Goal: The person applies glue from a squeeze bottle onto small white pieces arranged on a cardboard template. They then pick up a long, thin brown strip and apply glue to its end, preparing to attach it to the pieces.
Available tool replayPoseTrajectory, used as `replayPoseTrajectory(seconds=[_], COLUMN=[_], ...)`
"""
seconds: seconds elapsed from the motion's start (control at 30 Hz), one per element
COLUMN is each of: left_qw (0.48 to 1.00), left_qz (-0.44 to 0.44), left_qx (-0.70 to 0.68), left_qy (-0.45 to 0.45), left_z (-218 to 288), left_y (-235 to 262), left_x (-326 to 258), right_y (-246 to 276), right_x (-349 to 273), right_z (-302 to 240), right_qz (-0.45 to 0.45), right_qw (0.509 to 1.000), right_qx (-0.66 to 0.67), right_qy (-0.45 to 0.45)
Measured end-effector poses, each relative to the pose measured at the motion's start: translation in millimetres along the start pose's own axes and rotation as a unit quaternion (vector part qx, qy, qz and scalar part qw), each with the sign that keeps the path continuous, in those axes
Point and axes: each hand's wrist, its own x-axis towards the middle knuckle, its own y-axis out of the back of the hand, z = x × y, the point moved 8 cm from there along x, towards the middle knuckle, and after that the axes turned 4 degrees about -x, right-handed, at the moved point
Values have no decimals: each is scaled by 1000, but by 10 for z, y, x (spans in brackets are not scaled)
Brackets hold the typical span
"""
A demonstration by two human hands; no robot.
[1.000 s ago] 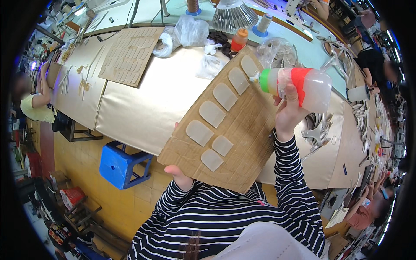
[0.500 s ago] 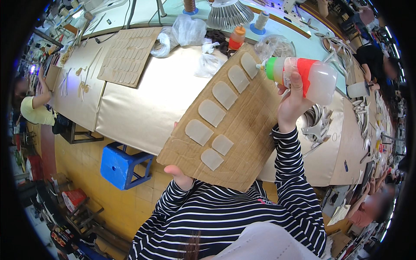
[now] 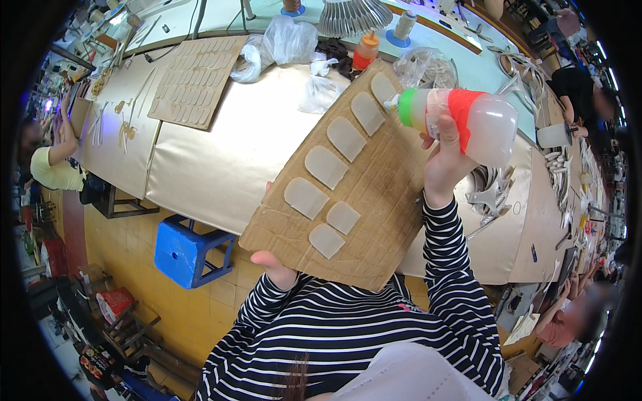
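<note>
brown corrugated cardboard, a large flat sheet [image 3: 374, 200], is being held up tilted over the near edge of a long table covered in shiny beige material [image 3: 214, 154], with seven pale, translucent, rounded-rectangle patches [image 3: 326, 166] lying in a line on its upper face, running from its near left part up toward its far right corner. the left hand [image 3: 277, 267] is gripping the sheet's near edge from beneath, thumb showing just below the cardboard, the other fingers hidden behind it. the right hand [image 3: 445, 160] is wrapping closed around a translucent plastic squeeze bottle with a green collar and red band [image 3: 461, 117], holding it sideways at the sheet's far right edge, its nozzle pointing left, just beside the farthest patch. both forearms are wearing black-and-white striped sleeves. farther left on the table, a second brown board filled with rows of small pale patches [image 3: 194, 80] is lying flat, well apart from the held sheet. near it, at the far side, crumpled clear plastic bags [image 3: 284, 43] are sitting beside a small orange bottle [image 3: 365, 51]. below the table's near left side, a blue plastic stool [image 3: 187, 250] is standing on the yellow tiled floor [image 3: 134, 254]. at the far left, another person in a yellow top [image 3: 53, 170] is working at the table.
</note>
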Motion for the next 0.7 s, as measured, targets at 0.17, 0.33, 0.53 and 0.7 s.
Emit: replayPoseTrajectory(seconds=[0.17, 0.33, 0.53, 0.7], left_qw=[1000, 999, 998, 997], left_qz=[5, -34, -37, -36], left_qx=[-2, -23, -22, -15], left_qy=[11, -26, -55, -66], left_z=[-16, 20, 7, 36], left_y=[-2, -17, 52, 68], left_x=[-20, -1, -11, 23], right_y=[13, -27, -51, -102], right_x=[93, 43, -13, -74], right_z=[-8, 0, 33, -21], right_qz=[4, 3, -27, -65], right_qw=[1000, 1000, 1000, 986], right_qx=[-3, -17, 4, -125], right_qy=[1, 17, -7, 93])
